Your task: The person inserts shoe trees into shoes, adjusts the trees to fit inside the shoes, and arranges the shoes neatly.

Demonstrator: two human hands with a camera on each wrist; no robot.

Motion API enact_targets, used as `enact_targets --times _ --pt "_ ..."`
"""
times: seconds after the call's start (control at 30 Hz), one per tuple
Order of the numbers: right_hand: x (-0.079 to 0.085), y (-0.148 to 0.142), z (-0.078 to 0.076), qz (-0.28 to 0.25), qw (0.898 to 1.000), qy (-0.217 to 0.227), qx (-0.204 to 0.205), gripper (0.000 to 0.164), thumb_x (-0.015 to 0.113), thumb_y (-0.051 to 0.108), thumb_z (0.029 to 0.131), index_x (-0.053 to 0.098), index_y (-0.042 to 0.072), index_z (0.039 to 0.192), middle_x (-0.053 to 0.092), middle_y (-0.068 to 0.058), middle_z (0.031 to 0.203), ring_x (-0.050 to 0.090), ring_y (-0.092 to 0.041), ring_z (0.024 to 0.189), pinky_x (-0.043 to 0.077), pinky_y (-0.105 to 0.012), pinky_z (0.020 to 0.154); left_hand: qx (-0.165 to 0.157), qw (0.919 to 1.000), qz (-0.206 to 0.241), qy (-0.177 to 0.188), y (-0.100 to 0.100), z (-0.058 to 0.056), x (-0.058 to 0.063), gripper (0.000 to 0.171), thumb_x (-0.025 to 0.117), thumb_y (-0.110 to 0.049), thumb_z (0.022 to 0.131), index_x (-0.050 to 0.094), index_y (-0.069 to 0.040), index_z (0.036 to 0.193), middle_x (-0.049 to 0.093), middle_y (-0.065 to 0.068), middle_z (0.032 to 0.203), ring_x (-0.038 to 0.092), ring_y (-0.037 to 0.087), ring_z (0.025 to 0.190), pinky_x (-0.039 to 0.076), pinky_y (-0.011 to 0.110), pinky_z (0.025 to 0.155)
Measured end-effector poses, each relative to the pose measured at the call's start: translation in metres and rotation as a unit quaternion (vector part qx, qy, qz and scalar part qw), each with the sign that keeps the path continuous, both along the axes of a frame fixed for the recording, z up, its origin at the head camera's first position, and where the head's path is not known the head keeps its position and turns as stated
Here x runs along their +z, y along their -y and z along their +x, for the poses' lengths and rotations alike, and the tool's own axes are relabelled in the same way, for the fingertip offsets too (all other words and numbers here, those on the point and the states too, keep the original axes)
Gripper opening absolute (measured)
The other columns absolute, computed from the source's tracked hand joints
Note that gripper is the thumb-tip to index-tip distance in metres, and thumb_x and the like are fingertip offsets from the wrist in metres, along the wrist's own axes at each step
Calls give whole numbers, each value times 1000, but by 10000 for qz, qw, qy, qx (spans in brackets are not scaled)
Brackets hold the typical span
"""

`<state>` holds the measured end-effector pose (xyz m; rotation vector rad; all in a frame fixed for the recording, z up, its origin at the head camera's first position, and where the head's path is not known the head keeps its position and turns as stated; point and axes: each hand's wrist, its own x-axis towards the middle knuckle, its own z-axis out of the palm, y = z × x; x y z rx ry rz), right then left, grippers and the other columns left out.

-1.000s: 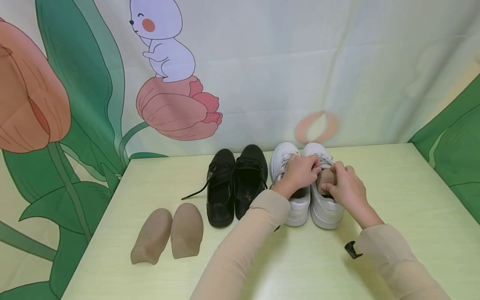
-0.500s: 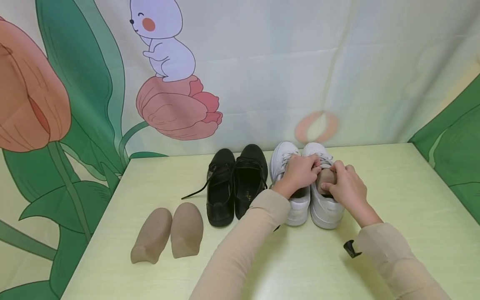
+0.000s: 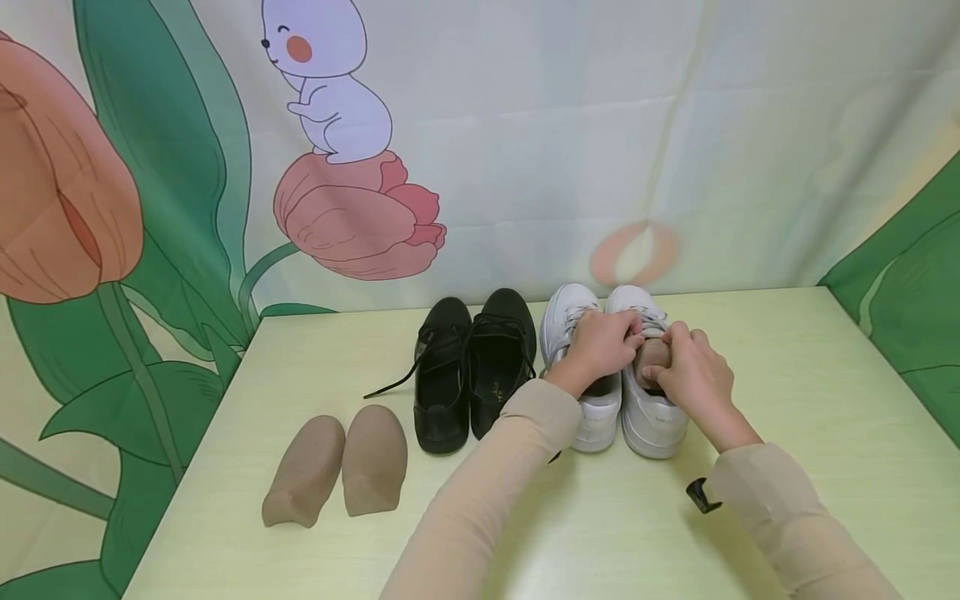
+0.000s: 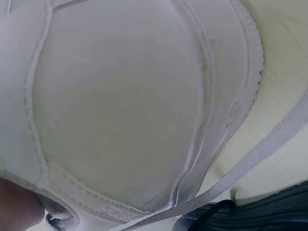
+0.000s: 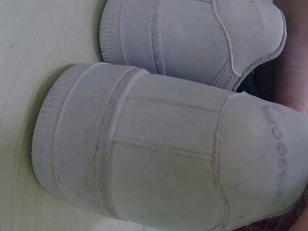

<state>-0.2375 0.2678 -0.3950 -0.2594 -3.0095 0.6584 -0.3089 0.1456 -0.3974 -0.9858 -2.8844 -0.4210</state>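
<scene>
A pair of white lace-up sneakers stands heels toward me, right of the black pair. In the right-hand white sneaker (image 3: 654, 429), a brown moulded shoe insert (image 3: 652, 357) sits partly inside the opening. My right hand (image 3: 697, 371) grips this insert, thumb on its top and fingers by the collar. Reaching over the left-hand white sneaker (image 3: 596, 427), my left hand (image 3: 602, 343) pinches the tongue and lace edge of the right-hand one. The left wrist view is filled by a white sneaker's side (image 4: 115, 96); the right wrist view shows both heels, the nearer heel (image 5: 163, 149) large.
Two more brown inserts, one left (image 3: 303, 471) and one right (image 3: 373, 462), lie on the table (image 3: 225, 550). A left black shoe (image 3: 441, 425) and a right black shoe (image 3: 506, 312) stand beside the white pair, a black lace trailing left. Behind hangs a printed cloth (image 3: 525, 150).
Both hands stay at the right-hand white sneaker, almost still. The right forearm shifts very slightly; the shoes and loose inserts stay where they were.
</scene>
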Motion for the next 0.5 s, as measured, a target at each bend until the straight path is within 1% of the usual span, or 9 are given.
enact_targets --times 0.33,0.5 --pt "0 -1 -2 113 9999 13 -4 46 69 29 76 44 6 108 48 -21 101 53 -45 82 38 -42 53 -4 10000 -60 -44 0 -1 1 14 50 -31 90 58 -21 85 61 -8 70 60 12 75 39 28 83" --pt "-1 -1 -3 170 9998 -46 -20 47 70 29 75 45 7 107 48 -21 98 54 -43 80 38 -42 51 2 9999 -121 -43 -2 -1 1 14 49 -32 90 57 -21 86 60 -8 69 59 12 75 39 28 83"
